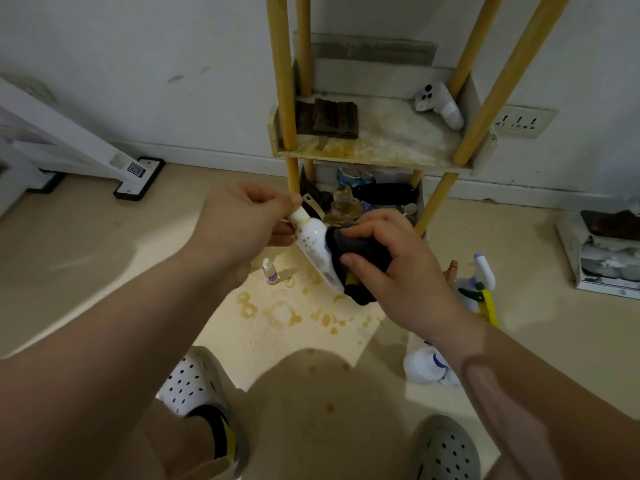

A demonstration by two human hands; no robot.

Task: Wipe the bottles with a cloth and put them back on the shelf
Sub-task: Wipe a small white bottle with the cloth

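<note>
Both hands curl tight: left hand pinches white bottle, right hand grips dark cloth

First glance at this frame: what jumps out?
Centre frame, the left hand pinches a white bottle by its cap end while the right hand grips a dark cloth wrapped round its lower half. Below them, yellow-brown ring stains blot the floor. Behind, the yellow-poled shelf has a grimy, stained board.
</note>
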